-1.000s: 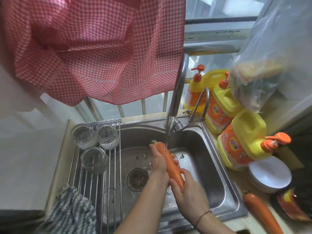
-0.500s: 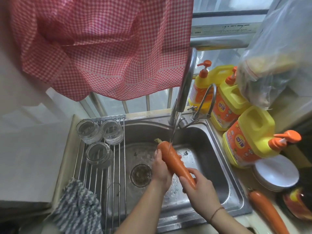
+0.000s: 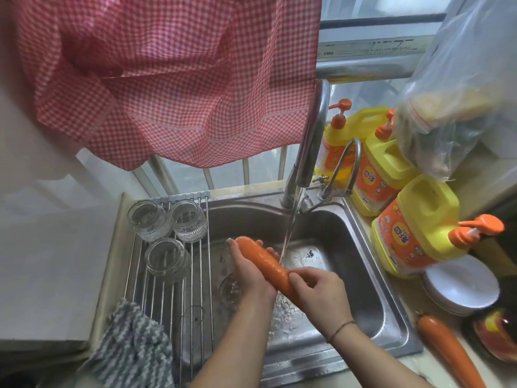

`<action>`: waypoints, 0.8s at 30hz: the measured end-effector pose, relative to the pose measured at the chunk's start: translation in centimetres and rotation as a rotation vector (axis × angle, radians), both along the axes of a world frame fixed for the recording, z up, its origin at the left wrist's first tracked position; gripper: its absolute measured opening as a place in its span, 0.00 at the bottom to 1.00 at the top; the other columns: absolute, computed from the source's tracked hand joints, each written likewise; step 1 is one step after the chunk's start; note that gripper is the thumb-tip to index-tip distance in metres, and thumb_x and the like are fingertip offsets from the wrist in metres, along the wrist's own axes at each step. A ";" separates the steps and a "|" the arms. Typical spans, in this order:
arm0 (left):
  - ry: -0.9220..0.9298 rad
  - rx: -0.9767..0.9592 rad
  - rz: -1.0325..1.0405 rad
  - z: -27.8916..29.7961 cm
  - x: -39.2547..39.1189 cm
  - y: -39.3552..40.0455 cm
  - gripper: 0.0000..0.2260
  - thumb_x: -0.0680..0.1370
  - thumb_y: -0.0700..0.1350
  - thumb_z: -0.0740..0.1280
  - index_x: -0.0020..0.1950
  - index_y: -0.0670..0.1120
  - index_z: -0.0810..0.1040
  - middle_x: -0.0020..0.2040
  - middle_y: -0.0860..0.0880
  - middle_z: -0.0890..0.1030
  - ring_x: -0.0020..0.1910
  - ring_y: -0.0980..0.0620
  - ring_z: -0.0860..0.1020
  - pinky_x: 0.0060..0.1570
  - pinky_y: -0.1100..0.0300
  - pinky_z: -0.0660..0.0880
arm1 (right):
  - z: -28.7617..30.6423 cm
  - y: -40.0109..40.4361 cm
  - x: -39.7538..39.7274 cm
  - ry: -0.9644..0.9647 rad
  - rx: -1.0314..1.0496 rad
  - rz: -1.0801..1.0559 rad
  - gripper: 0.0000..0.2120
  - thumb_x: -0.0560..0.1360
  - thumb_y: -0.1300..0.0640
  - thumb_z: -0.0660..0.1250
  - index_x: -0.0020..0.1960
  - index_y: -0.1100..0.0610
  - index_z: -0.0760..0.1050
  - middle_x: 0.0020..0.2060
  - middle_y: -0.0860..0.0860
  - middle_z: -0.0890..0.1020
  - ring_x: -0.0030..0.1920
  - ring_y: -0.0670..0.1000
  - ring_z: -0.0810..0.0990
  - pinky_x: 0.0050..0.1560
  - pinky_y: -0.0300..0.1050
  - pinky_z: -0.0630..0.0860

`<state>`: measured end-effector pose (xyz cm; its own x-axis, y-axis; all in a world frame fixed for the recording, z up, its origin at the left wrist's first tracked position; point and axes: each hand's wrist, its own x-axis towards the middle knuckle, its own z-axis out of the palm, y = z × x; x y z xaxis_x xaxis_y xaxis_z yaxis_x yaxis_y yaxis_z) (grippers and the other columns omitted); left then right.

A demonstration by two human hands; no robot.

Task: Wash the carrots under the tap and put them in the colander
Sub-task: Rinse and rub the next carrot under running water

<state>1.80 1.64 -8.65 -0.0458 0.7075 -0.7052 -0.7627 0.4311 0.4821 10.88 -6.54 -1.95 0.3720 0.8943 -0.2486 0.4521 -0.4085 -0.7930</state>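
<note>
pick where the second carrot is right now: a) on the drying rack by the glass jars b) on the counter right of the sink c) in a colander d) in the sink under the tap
b: the second carrot lies on the counter right of the sink, while the left hand and right hand hold the other carrot at the running tap water.

Over the steel sink, the left hand cradles the thick end of a carrot while the right hand grips its lower part. Water runs from the tap and lands right beside the carrot. 3 glass jars stand on the wire rack to the left. 3 yellow detergent bottles stand to the right, near a second carrot lying on the counter.
</note>
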 end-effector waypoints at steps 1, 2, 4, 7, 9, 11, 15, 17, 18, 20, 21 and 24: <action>0.017 0.008 0.005 0.0 0.0 0.1 0.27 0.77 0.68 0.58 0.47 0.43 0.76 0.32 0.46 0.78 0.30 0.50 0.78 0.36 0.58 0.76 | -0.1 0.5 0.0 -0.041 -0.010 0.019 0.06 0.71 0.54 0.70 0.40 0.46 0.85 0.34 0.38 0.84 0.39 0.37 0.81 0.43 0.36 0.77; 0.022 0.014 0.007 0.1 -0.1 0.2 0.28 0.77 0.68 0.59 0.48 0.43 0.76 0.34 0.45 0.78 0.30 0.50 0.78 0.35 0.58 0.76 | -0.2 1.0 0.0 -0.075 -0.021 0.039 0.06 0.70 0.53 0.70 0.39 0.46 0.85 0.34 0.39 0.84 0.39 0.37 0.81 0.44 0.36 0.77; 0.037 0.016 0.032 0.4 -0.3 0.4 0.30 0.75 0.69 0.60 0.53 0.41 0.75 0.40 0.42 0.78 0.33 0.48 0.79 0.35 0.57 0.77 | 0.1 1.9 0.1 -0.144 -0.043 0.083 0.06 0.69 0.52 0.69 0.40 0.47 0.85 0.34 0.40 0.85 0.39 0.38 0.81 0.45 0.37 0.77; 0.096 0.039 0.071 0.7 -0.3 0.8 0.31 0.75 0.67 0.62 0.64 0.42 0.72 0.48 0.41 0.78 0.34 0.47 0.80 0.36 0.54 0.78 | 0.5 3.0 0.4 -0.243 -0.083 0.174 0.08 0.70 0.48 0.68 0.41 0.47 0.85 0.36 0.43 0.85 0.39 0.42 0.82 0.44 0.41 0.79; 0.136 0.076 0.099 1.1 -0.2 1.2 0.23 0.79 0.63 0.61 0.64 0.46 0.71 0.49 0.42 0.79 0.33 0.46 0.79 0.36 0.54 0.77 | 0.7 3.7 0.6 -0.329 -0.096 0.266 0.10 0.72 0.46 0.65 0.40 0.47 0.84 0.35 0.44 0.85 0.38 0.43 0.81 0.42 0.42 0.79; 0.144 0.097 0.107 1.5 -0.2 1.6 0.17 0.79 0.61 0.62 0.59 0.51 0.72 0.49 0.41 0.79 0.34 0.45 0.79 0.37 0.53 0.77 | 1.0 4.3 0.9 -0.405 -0.099 0.357 0.13 0.73 0.47 0.63 0.32 0.48 0.78 0.30 0.45 0.81 0.35 0.45 0.79 0.40 0.43 0.77; 0.176 0.090 0.110 1.6 -0.1 2.0 0.15 0.79 0.61 0.63 0.58 0.53 0.72 0.50 0.41 0.80 0.35 0.44 0.80 0.38 0.51 0.78 | 1.7 5.2 1.0 -0.431 -0.100 0.472 0.17 0.76 0.52 0.62 0.28 0.47 0.68 0.27 0.44 0.74 0.33 0.45 0.75 0.38 0.41 0.72; 0.187 0.091 0.116 1.5 -0.1 2.2 0.15 0.79 0.62 0.63 0.57 0.53 0.72 0.50 0.41 0.80 0.35 0.44 0.80 0.37 0.52 0.78 | 1.9 5.5 1.0 -0.426 -0.115 0.520 0.15 0.77 0.53 0.62 0.32 0.49 0.71 0.30 0.45 0.77 0.34 0.47 0.76 0.40 0.40 0.71; 0.193 0.091 0.121 1.5 -0.1 2.3 0.14 0.79 0.61 0.62 0.57 0.53 0.72 0.49 0.41 0.80 0.34 0.45 0.79 0.36 0.53 0.78 | 1.9 5.6 1.0 -0.435 -0.124 0.541 0.13 0.78 0.53 0.61 0.35 0.50 0.74 0.32 0.47 0.79 0.36 0.48 0.77 0.41 0.41 0.73; 0.209 0.082 0.122 1.3 -0.2 2.4 0.15 0.80 0.60 0.62 0.58 0.52 0.72 0.49 0.41 0.80 0.33 0.45 0.79 0.34 0.54 0.77 | 1.8 5.9 0.8 -0.456 -0.143 0.562 0.13 0.78 0.53 0.60 0.39 0.54 0.78 0.37 0.51 0.83 0.40 0.51 0.80 0.45 0.44 0.76; 0.219 0.073 0.122 1.1 -0.2 2.4 0.15 0.80 0.60 0.62 0.59 0.52 0.72 0.48 0.41 0.80 0.33 0.46 0.79 0.33 0.54 0.77 | 1.7 6.0 0.8 -0.463 -0.151 0.566 0.13 0.78 0.53 0.60 0.40 0.55 0.79 0.38 0.53 0.83 0.41 0.53 0.80 0.46 0.45 0.77; 0.233 0.064 0.122 0.8 -0.4 2.3 0.14 0.80 0.61 0.61 0.58 0.53 0.72 0.48 0.41 0.79 0.34 0.45 0.79 0.34 0.54 0.77 | 1.2 6.1 0.3 -0.499 -0.167 0.591 0.15 0.78 0.54 0.59 0.33 0.53 0.72 0.33 0.51 0.79 0.38 0.52 0.78 0.43 0.44 0.74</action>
